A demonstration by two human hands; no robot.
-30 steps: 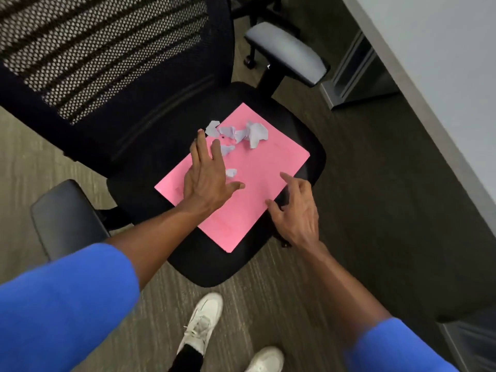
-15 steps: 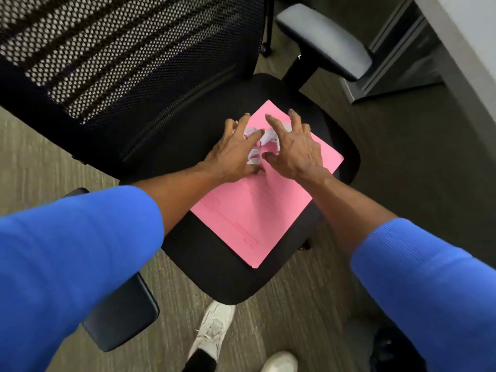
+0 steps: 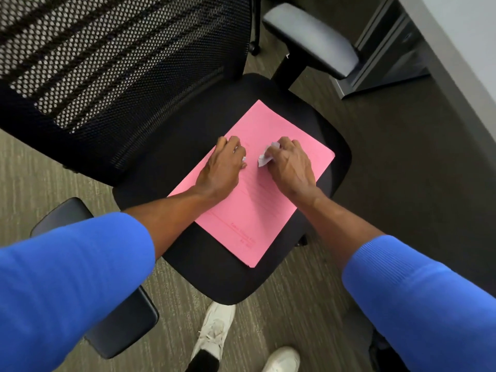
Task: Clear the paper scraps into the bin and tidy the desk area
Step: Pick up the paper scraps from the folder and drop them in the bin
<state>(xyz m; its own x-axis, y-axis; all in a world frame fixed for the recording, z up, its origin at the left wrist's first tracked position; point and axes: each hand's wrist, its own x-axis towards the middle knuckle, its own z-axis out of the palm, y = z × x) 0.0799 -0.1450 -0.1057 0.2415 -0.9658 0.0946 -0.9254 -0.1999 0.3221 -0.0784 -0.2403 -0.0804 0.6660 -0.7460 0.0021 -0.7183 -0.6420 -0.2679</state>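
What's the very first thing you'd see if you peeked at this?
A bright pink sheet lying on the black seat of an office chair. On it, the left hand and right hand are curled around white paper scraps. Big blue sleeves fill the bottom corners.

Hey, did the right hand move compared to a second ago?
Yes. The right hand went from the near edge of the pink sheet up toward the chair's backrest, and now closes on paper scraps.

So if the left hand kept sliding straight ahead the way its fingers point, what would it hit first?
Probably bare pink sheet, then black seat cushion past the left hand; depth is unclear.
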